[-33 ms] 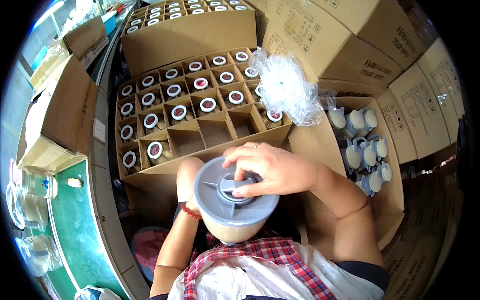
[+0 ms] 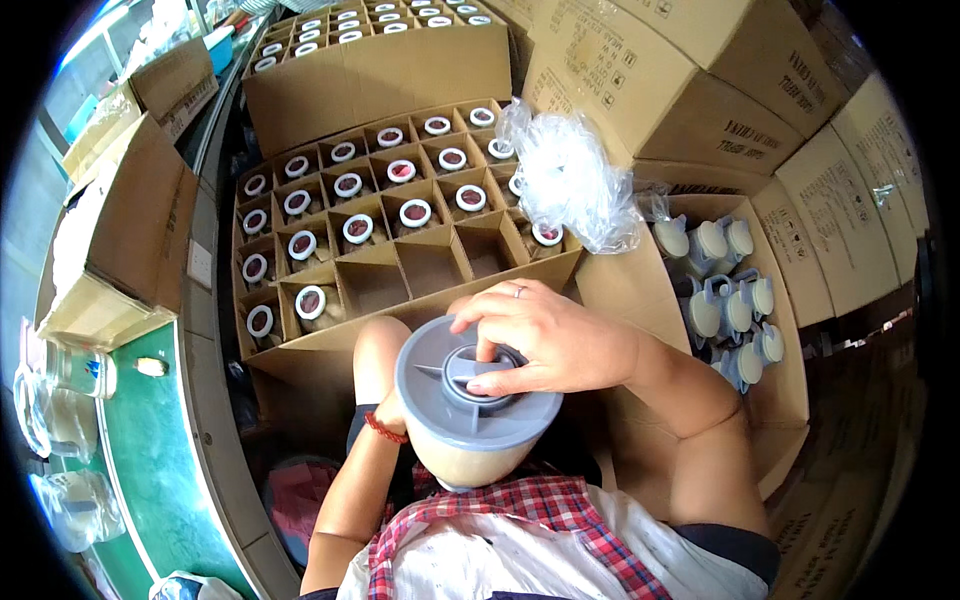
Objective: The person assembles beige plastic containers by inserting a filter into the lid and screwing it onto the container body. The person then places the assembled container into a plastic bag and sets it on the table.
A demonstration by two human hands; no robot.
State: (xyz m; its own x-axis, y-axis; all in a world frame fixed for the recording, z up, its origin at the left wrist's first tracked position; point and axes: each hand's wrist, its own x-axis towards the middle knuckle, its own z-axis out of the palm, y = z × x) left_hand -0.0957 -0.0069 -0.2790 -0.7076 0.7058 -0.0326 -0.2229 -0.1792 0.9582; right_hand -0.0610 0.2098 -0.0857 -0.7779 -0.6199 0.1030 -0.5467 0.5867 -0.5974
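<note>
A cream, round lidded container (image 2: 465, 460) with a broad grey lid (image 2: 425, 385) is upright over my lap. My left hand (image 2: 396, 410), below a red bracelet, is against its left side; the container hides those fingers. My right hand (image 2: 560, 335) reaches over from the right, thumb and fingers closed on the raised grip of the round grey cap (image 2: 462, 368) in the middle of the lid. The cap sits in the lid. The underside of the container is mostly out of sight.
Ahead stands a divided carton (image 2: 420, 292) of jars with white-ringed tops, some cells unfilled. Clear plastic bags (image 2: 580, 180) lie at its right corner. An open box (image 2: 780, 420) holds several cream jugs (image 2: 705, 315). Stacked cartons (image 2: 640, 80) rise behind; a green-topped table (image 2: 150, 430) is left.
The container and my left hand have shifted slightly to the right. My right hand keeps its grasp on the cap, which shows no clear turn.
</note>
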